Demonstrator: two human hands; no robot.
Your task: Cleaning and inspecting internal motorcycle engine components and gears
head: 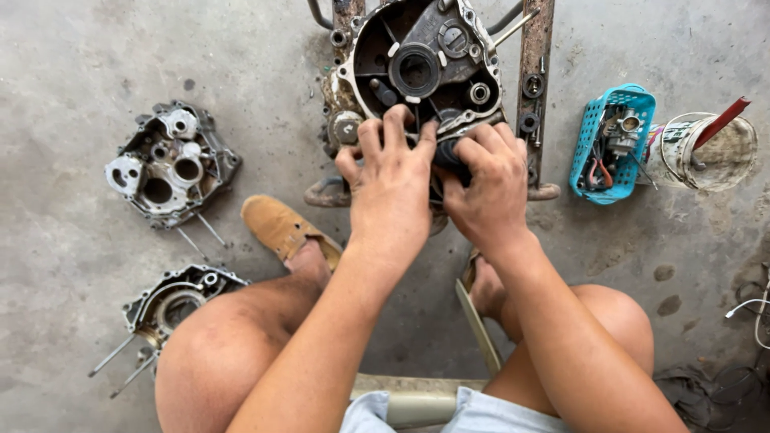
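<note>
A grimy engine crankcase (417, 68) with a round bore rests on a rusty metal stand (536, 72) on the concrete floor. My left hand (391, 180) presses on the case's lower edge, fingers curled over it. My right hand (489, 183) sits beside it, fingers closed around a dark round part (449, 152) at the case's lower rim. Both hands touch each other and hide what lies beneath them.
An engine case half (170, 164) lies at the left, another case cover (172, 305) with long studs below it. A blue basket (611, 144) with a carburettor and a dirty bucket (706, 151) stand at the right. My sandalled feet (285, 231) flank the stand.
</note>
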